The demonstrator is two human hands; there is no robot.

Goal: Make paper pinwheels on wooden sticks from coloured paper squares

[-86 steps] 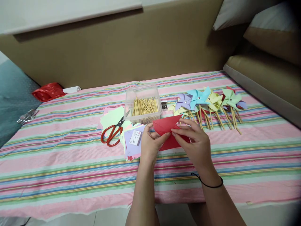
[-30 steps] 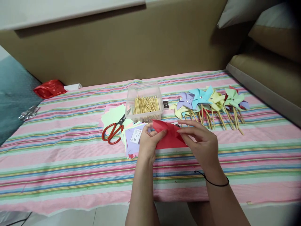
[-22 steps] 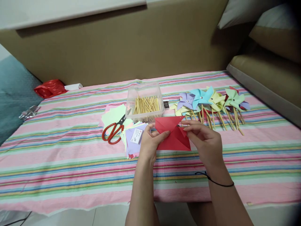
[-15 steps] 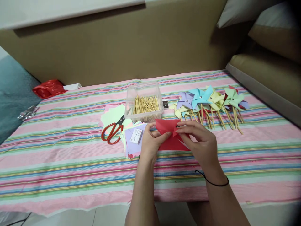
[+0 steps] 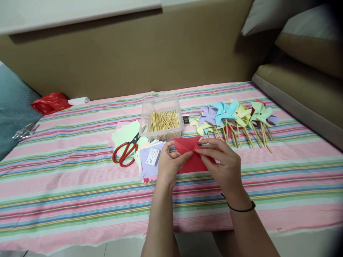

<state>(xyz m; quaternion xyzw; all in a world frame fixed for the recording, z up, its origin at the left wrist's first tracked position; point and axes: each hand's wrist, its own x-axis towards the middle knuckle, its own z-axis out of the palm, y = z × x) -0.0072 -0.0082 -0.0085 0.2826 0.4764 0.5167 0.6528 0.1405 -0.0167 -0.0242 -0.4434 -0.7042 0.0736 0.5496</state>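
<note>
A red sheet of paper (image 5: 191, 166) is held between both hands above the striped cloth, its corners partly folded toward the middle. My left hand (image 5: 171, 162) grips its left side, with the thumb pressed near the centre. From the right, my right hand (image 5: 222, 159) pinches a folded flap close to that thumb. A small dark thing shows by the right fingertips, too small to make out. Just left of my left hand lies a pile of coloured paper squares (image 5: 144, 157) with a small white box (image 5: 153, 156) on top.
Red-handled scissors (image 5: 125, 151) rest on pale green paper (image 5: 123, 135). Behind the hands stands a clear plastic box (image 5: 160, 101) of wooden sticks (image 5: 166, 121). Finished paper pinwheels (image 5: 225, 111) lie to the right. A red plastic bag (image 5: 50, 102) sits at the far left.
The right fingers have moved in closer to the left thumb, bringing the red flap to the middle of the sheet. The whole view has shifted slightly.
</note>
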